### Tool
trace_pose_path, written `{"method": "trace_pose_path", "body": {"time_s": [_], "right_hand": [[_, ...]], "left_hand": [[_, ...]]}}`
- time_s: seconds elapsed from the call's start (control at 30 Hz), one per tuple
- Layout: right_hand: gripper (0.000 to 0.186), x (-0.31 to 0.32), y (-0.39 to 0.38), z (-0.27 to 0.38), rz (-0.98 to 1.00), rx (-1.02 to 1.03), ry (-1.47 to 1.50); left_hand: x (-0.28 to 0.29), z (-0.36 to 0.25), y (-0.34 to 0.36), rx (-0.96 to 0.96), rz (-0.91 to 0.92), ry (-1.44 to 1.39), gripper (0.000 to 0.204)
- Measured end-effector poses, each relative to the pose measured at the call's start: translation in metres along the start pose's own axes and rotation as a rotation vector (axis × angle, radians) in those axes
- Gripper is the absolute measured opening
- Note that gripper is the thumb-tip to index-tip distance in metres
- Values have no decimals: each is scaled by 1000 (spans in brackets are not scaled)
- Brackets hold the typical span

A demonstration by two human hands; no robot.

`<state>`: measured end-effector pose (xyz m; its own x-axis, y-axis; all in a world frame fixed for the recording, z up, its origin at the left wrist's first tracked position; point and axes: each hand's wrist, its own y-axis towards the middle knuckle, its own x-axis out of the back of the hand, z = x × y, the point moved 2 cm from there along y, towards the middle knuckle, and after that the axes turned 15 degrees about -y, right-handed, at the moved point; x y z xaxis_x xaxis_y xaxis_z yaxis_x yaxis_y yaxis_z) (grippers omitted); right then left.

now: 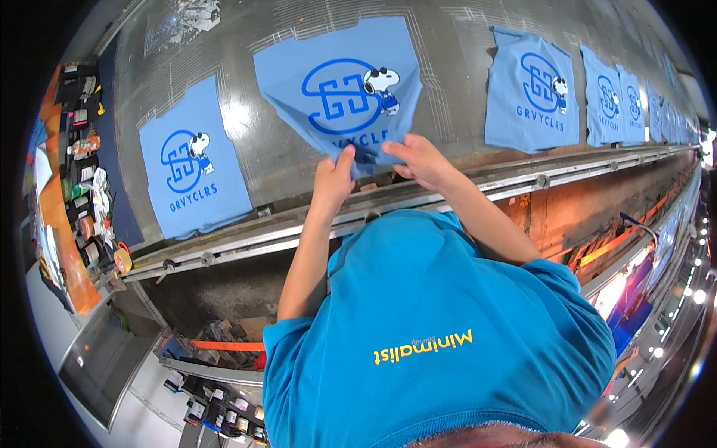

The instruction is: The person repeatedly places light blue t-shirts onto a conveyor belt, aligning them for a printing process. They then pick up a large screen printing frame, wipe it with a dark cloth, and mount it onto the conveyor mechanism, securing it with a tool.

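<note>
A light blue shirt panel (351, 75), printed with a darker blue round emblem and a white cartoon dog in sunglasses, spreads over the grey table (448, 56) ahead of me. Its near edge is lifted and bunched between my hands, with folds running toward them and part of the lettering creased. My left hand (334, 178) pinches the near edge at the left, thumb on top. At the right of that edge, my right hand (424, 160) grips the cloth between thumb and fingers. The panel's far part still lies flat.
Matching printed panels lie to the left (190, 168) and right (534, 93), with several more along the table. A metal rail (463, 190) borders the near edge. Past the left end, a cluttered shelf (82, 187) holds containers and a yellow tape roll (122, 259).
</note>
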<state>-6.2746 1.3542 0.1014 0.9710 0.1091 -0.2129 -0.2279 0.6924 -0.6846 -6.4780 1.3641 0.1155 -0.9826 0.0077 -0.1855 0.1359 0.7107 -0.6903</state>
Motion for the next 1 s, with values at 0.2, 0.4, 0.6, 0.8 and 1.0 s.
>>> {"method": "trace_pose_path", "body": {"time_s": [0.2,0.4,0.6,0.8,1.0], "right_hand": [[35,45,-22,-39,-205,-173,10],[42,29,13,-66,-189,-118,554],[35,3,23,-55,-104,-255,-7],[30,16,9,18,70,-83,398],[35,14,54,41,-327,-291,245]], "left_hand": [[69,41,-4,162,-147,-242,13],[33,50,7,224,-232,-666,20],[25,52,26,333,-45,-318,32],[10,-26,3,16,209,-850,34],[-2,-63,59,-175,-205,-782,36]]}}
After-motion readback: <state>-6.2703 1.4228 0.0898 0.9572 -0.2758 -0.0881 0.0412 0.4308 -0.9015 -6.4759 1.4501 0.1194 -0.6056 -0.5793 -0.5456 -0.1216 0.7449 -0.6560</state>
